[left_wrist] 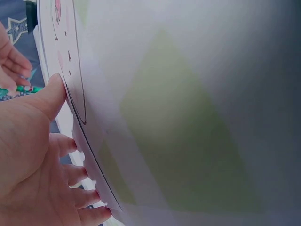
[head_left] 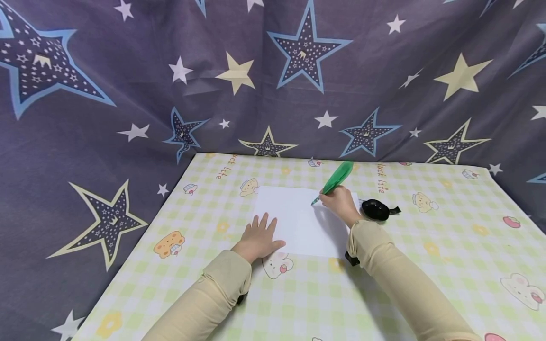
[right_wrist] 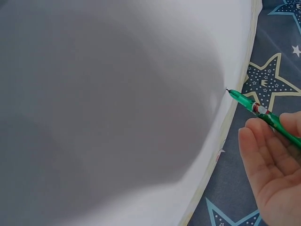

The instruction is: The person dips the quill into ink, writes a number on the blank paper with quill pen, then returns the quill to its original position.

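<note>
A green feather-topped pen (head_left: 337,178) is pinched between the thumb and fingers of my right hand (head_left: 340,204). Its dark tip (right_wrist: 228,90) meets, or nearly meets, a blank white sheet of paper (head_left: 298,227); I cannot tell which. My left hand (head_left: 258,238) rests with spread fingers on the paper's lower left corner, thumb pointing right. In the left wrist view the left fingers (left_wrist: 77,174) lie along the paper's edge. No marks show on the sheet.
The table has a green-and-white checked cloth (head_left: 204,274) printed with cartoon animals. A black rounded object with a strap (head_left: 375,210) lies just right of the paper. A star-patterned curtain (head_left: 273,104) hangs behind the table and down its left side.
</note>
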{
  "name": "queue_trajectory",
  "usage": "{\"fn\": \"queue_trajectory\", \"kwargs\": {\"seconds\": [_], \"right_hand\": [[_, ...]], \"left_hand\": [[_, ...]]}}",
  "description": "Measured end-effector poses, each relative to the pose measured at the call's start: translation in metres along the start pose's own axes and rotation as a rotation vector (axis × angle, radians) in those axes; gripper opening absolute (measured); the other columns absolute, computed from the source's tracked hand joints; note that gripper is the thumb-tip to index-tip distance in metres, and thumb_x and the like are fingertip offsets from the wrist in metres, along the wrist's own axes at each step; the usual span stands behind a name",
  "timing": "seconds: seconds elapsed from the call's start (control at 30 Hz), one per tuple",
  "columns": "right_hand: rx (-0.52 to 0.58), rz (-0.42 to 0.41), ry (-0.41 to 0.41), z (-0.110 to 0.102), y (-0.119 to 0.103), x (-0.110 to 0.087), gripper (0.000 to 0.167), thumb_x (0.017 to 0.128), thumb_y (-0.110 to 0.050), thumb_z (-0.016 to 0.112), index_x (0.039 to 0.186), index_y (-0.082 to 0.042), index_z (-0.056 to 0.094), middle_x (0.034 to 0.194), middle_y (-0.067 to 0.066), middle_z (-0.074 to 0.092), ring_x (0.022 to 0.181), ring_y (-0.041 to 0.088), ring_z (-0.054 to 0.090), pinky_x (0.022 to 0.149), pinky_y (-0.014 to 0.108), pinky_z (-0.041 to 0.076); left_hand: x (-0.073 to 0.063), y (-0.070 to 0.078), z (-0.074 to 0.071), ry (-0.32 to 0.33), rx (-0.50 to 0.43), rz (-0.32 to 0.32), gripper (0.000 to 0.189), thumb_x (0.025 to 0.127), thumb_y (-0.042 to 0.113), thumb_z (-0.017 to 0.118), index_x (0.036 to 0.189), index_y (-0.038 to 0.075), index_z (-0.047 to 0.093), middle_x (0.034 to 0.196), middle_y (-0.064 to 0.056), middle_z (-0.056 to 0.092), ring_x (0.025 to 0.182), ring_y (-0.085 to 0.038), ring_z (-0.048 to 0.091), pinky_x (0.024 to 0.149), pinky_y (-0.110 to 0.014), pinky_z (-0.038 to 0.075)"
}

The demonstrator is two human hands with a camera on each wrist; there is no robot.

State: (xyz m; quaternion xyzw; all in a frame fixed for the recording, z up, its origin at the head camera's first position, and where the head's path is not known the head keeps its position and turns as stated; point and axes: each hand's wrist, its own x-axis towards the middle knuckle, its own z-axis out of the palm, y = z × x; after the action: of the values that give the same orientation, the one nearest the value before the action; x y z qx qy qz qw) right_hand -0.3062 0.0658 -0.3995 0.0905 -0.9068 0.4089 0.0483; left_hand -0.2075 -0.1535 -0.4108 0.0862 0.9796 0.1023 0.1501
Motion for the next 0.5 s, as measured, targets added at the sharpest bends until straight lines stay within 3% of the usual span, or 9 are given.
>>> {"fn": "queue_trajectory", "kwargs": {"seconds": [0.5], "right_hand": [[0.025,-0.019,-0.038,-0.0012,-0.0012,-0.0064,0.013,0.083,-0.008,0.062,0.088,0.003,0.069,0.071,0.01,0.067,0.065,0.019,0.063,0.059,0.028,0.05]], "left_hand": [[-0.0003,0.0001,0.0002,0.001,-0.002,0.001,0.07,0.093,0.047,0.046,0.145,0.005,0.025,0.15,-0.02,0.013,0.135,-0.041,0.008,0.107,-0.052,0.013]]}}
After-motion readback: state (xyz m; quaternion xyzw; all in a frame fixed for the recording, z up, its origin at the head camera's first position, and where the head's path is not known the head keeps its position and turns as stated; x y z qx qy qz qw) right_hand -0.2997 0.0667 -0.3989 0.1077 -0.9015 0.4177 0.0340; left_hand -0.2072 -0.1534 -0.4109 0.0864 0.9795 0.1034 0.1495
